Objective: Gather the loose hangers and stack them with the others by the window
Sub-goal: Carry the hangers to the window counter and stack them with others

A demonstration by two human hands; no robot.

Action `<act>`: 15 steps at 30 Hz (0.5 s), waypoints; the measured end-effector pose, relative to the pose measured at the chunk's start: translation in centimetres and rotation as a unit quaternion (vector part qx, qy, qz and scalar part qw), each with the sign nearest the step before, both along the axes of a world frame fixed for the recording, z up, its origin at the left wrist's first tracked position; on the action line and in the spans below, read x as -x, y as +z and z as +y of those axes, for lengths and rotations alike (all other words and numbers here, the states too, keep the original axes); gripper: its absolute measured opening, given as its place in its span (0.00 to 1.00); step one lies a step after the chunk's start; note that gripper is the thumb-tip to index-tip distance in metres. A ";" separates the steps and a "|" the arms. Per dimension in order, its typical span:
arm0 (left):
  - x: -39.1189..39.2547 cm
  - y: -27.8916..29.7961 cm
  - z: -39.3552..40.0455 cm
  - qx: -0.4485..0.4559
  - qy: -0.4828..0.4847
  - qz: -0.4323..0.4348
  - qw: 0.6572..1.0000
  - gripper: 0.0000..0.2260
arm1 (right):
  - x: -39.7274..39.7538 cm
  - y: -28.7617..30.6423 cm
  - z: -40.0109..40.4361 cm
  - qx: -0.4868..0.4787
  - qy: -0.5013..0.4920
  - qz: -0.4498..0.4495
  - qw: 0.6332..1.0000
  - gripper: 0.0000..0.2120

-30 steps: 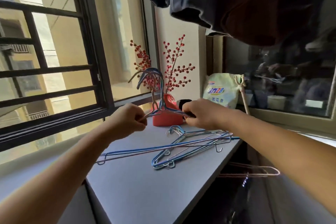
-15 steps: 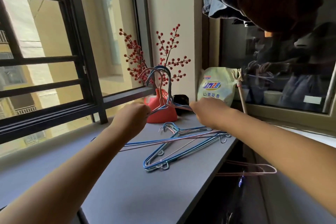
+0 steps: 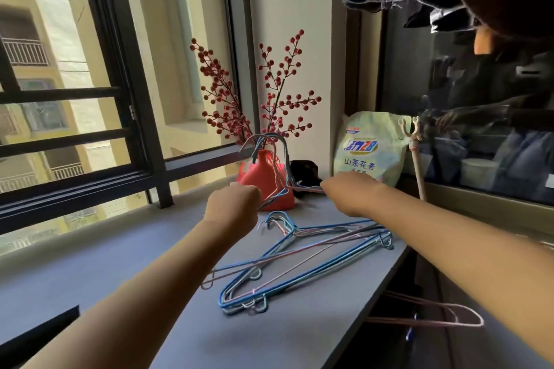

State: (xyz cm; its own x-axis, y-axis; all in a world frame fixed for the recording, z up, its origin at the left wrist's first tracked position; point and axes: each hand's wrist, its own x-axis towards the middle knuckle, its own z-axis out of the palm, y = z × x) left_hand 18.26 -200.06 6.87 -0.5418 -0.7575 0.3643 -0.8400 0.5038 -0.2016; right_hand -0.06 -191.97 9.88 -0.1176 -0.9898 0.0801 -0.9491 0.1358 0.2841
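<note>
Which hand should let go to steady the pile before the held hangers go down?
Right. The right hand hangs nearer the pile on the sill, above its far end. The left hand grips the held hangers and can likely carry them alone.

Left hand [image 3: 232, 208] and right hand [image 3: 349, 193] each grip one end of a bunch of wire hangers [image 3: 277, 168], hooks upward, held above the grey counter [image 3: 120, 252] in front of a red vase [image 3: 263, 180] of berry branches. A pile of hangers [image 3: 299, 260] lies flat on the counter beneath the hands. One pink hanger [image 3: 431, 313] sits beyond the counter's right edge, lower down.
</note>
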 end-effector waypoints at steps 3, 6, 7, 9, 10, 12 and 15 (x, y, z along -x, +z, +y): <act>1.7 -1.7 -1.5 -0.064 0.018 0.007 0.998 0.08 | 1.5 -1.6 -2.6 -0.035 0.000 0.001 0.999 0.13; 3.3 -3.3 -3.1 -0.120 0.028 0.013 0.992 0.08 | 3.0 -3.3 -5.2 -0.065 0.000 0.003 0.998 0.15; 3.8 -3.8 -3.6 -0.134 0.031 0.015 0.990 0.09 | 3.5 -3.9 -6.1 -0.071 0.000 0.001 0.997 0.15; 4.6 -4.8 -4.6 -0.158 0.040 0.017 0.986 0.09 | 4.2 -5.0 -7.6 -0.078 0.002 0.002 0.997 0.16; 5.0 -5.2 -5.1 -0.168 0.043 0.016 0.985 0.09 | 4.5 -5.5 -8.2 -0.082 0.003 0.003 0.997 0.16; 5.6 -5.8 -6.0 -0.187 0.050 0.013 0.981 0.10 | 5.1 -6.5 -9.6 -0.101 0.002 0.003 0.995 0.17; 6.3 -6.6 -6.8 -0.214 0.055 0.000 0.975 0.11 | 5.8 -7.8 -11.1 -0.141 0.000 0.001 0.990 0.18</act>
